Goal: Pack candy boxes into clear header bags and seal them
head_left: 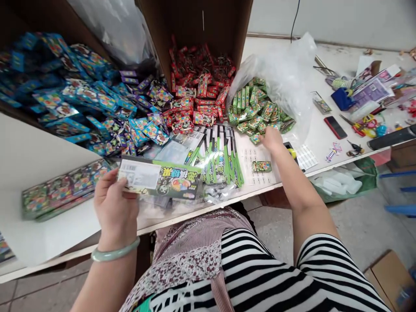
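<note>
My left hand (115, 201) pinches the left end of a clear plastic bag with a printed header card (177, 180), black and green with a white label, held above the table. My right hand (272, 141) is at the near edge of a pile of small green boxes (250, 108). Its fingers are bent and closed at one green box (255, 138); the fingertips are partly hidden. A fan of similar header bags (219, 158) lies between my hands. One single green box (261, 167) rests on a sheet of small printed stickers by my right wrist.
Piles of blue boxes (81, 93), purple boxes (123, 134) and red boxes (201, 104) spill from cardboard cartons. Packed strips (65, 186) lie at the left. A clear plastic bag (289, 73), a phone (335, 127) and scissors (355, 125) are to the right.
</note>
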{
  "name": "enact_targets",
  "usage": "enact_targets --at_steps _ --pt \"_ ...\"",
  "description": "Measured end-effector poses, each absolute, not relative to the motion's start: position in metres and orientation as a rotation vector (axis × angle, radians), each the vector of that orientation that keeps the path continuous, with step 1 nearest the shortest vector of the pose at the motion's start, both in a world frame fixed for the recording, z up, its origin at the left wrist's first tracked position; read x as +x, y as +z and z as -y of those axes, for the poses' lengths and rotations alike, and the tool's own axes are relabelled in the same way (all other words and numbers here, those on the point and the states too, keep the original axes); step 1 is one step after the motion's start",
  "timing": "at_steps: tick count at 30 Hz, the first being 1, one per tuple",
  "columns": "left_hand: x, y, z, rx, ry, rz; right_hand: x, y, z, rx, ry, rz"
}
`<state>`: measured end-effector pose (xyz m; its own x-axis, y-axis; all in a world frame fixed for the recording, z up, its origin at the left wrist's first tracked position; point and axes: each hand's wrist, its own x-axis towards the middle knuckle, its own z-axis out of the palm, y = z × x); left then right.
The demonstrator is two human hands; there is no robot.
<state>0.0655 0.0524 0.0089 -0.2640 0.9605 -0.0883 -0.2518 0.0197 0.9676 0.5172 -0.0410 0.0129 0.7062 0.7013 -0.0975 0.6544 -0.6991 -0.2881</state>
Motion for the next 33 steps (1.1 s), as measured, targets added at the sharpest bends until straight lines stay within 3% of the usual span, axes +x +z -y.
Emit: enact_targets --at_steps 4,10,14,17,25,29,33 --pt "0.072 -0.010 -0.044 0.889 1.259 -1.263 0.525 -0.009 0.039 -2.863 0.214 1.020" --pt "0.043 -0.034 -0.044 1.526 0.901 -1.396 0.539 -0.024 0.050 -2.515 0.254 0.851" --pt "0.038 -0.025 -0.045 2.161 0.814 -1.342 0.546 -0.023 0.056 -2.196 0.400 0.602" --pt "0.050 -0.011 -0.044 2.505 0.781 -1.050 0.538 -0.019 0.057 -2.058 0.535 0.511" --pt "0.086 0.008 -0.060 2.641 -0.005 -0.684 0.460 -0.007 0.059 -1.653 0.940 0.460" --pt "0.094 0.014 -0.060 2.634 -0.052 -0.627 0.420 -0.009 0.048 -1.551 0.975 0.585" --pt "0.088 0.020 -0.056 2.645 0.162 -0.673 0.409 -0.011 0.053 -1.834 0.878 1.046"
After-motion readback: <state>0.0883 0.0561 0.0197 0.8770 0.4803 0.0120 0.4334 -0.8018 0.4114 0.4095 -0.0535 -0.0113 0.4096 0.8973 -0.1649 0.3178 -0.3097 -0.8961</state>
